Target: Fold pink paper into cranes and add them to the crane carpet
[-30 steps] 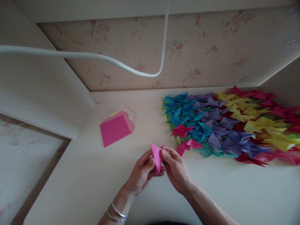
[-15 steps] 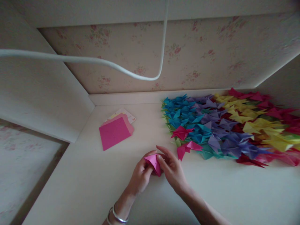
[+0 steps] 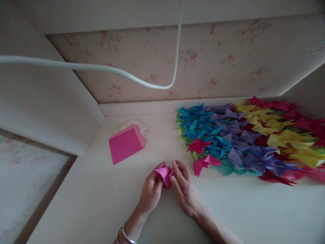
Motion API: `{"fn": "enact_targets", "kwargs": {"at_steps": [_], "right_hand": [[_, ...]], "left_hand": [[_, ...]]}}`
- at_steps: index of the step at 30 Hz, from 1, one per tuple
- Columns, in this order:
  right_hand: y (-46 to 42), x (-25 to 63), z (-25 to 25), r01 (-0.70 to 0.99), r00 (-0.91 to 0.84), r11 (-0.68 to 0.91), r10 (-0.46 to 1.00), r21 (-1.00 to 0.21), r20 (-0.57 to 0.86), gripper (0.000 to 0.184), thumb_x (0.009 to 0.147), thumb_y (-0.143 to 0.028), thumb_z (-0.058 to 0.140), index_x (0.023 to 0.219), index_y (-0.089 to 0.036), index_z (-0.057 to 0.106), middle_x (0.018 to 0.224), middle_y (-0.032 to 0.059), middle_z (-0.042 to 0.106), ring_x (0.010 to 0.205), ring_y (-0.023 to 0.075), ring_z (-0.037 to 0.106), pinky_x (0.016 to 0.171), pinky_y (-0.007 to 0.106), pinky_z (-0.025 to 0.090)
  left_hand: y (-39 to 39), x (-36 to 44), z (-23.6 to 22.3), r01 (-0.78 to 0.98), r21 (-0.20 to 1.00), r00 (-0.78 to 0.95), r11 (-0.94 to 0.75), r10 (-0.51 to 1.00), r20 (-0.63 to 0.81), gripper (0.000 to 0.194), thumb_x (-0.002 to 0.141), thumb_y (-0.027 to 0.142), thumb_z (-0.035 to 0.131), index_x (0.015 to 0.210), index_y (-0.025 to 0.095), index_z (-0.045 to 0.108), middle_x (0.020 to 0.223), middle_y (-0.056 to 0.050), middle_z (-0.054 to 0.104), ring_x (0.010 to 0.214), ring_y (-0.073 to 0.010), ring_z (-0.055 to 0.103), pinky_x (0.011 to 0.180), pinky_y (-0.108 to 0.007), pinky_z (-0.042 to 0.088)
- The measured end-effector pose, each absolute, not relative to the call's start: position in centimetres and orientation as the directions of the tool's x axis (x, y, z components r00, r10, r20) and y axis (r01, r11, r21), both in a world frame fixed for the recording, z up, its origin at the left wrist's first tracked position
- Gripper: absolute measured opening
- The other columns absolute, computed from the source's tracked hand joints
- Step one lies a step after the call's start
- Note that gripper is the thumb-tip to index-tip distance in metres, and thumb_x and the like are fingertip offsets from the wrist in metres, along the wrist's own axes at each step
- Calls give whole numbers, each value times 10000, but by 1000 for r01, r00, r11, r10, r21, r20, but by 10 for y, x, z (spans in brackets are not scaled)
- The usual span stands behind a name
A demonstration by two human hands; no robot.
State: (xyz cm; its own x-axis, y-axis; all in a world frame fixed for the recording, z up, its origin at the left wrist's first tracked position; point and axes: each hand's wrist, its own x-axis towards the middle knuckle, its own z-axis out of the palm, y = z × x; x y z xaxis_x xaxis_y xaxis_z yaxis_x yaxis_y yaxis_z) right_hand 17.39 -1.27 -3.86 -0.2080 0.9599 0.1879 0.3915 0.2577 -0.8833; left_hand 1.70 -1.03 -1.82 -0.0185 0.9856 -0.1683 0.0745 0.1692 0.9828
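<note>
Over the white desk a pink origami crane (image 3: 164, 173), partly folded, is held up between both hands. My left hand (image 3: 151, 189), with silver bangles at the wrist, is closed on its left side, thumb in front and fingers behind. At its right edge my right hand (image 3: 184, 188) pinches a narrow part between thumb and fingers; the fingertips hide some of that part. Two finished pink cranes, one (image 3: 207, 163) and another (image 3: 199, 145), lie just right of my right hand, on the near-left edge of the crane pile.
Many blue, purple, yellow and red paper cranes (image 3: 243, 142) cover the desk's back right. A stack of square pink paper (image 3: 126, 145) lies on the left. A white cable (image 3: 142, 81) hangs across the view before a floral back panel (image 3: 157, 51).
My right hand has shifted its fingers on the crane, from the front face to its right edge, where the paper now spreads out. The left hand keeps its hold.
</note>
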Motion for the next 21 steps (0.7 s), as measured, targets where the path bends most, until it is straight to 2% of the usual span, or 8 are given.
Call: {"fn": "enact_targets", "kwargs": {"at_steps": [2, 4, 6, 10, 13, 17, 19, 21], "right_hand": [[-12, 172, -41, 396, -224, 262, 957, -880, 184, 508, 1024, -250, 371, 1522, -309, 289, 1482, 102, 328, 1341, 248, 426, 1073, 367, 440], [-10, 170, -42, 400, -213, 266, 958, -877, 194, 508, 1027, -229, 345, 1524, -312, 281, 1459, 108, 349, 1331, 240, 432, 1066, 367, 441], [-8, 169, -42, 400, -161, 267, 962, -877, 219, 489, 1016, -225, 378, 1498, -300, 343, 1387, 119, 414, 1273, 242, 477, 1031, 371, 463], [-7, 170, -38, 366, -20, 250, 965, -896, 261, 326, 960, -216, 523, 1282, -249, 562, 1112, 103, 546, 945, 209, 606, 822, 329, 550], [-10, 173, -32, 327, -65, 326, 944, -887, 323, 195, 942, -167, 537, 1103, -235, 624, 1010, 85, 586, 906, 205, 612, 789, 319, 548], [-14, 174, -25, 293, -244, 401, 909, -868, 338, 301, 929, -183, 546, 1225, -213, 585, 1139, 122, 603, 1053, 240, 605, 903, 359, 530], [-14, 174, -23, 314, -253, 395, 911, -863, 325, 372, 897, -211, 605, 1267, -206, 566, 1168, 130, 606, 1066, 251, 608, 914, 362, 532], [-13, 173, -24, 315, -231, 388, 916, -866, 327, 361, 897, -199, 602, 1256, -209, 578, 1143, 121, 631, 1035, 241, 631, 887, 339, 546]], "left_hand": [[-10, 18, -16, 58, 981, 9, 185, 983, -186, 392, 893, 178, 539, 1276, 180, 628, 1315, -100, 654, 1252, -261, 561, 1084, -404, 404], [-11, 19, -13, 16, 977, 70, 212, 975, -213, 369, 898, 192, 541, 1251, 176, 647, 1266, -100, 683, 1184, -267, 603, 1028, -400, 455], [-11, 21, -10, -46, 964, 153, 262, 955, -253, 353, 902, 219, 548, 1233, 168, 658, 1211, -102, 708, 1094, -268, 644, 933, -382, 517], [-11, 23, -12, -137, 926, 213, 352, 923, -320, 417, 888, 254, 573, 1288, 141, 608, 1100, -116, 742, 904, -249, 700, 768, -356, 576], [-10, 22, -19, -29, 965, 108, 262, 960, -257, 408, 875, 216, 558, 1272, 144, 623, 1083, -105, 746, 894, -235, 701, 787, -349, 575], [-10, 19, -25, 102, 980, 50, 172, 983, -178, 410, 860, 166, 541, 1254, 178, 654, 1133, -81, 740, 944, -222, 694, 873, -337, 547], [-11, 18, -25, 172, 975, 54, 141, 987, -152, 423, 873, 159, 517, 1275, 190, 643, 1131, -79, 747, 913, -219, 709, 853, -331, 556], [-12, 18, -23, 213, 971, 62, 107, 991, -122, 419, 894, 171, 510, 1294, 198, 631, 1176, -82, 733, 974, -229, 706, 891, -335, 547]]}}
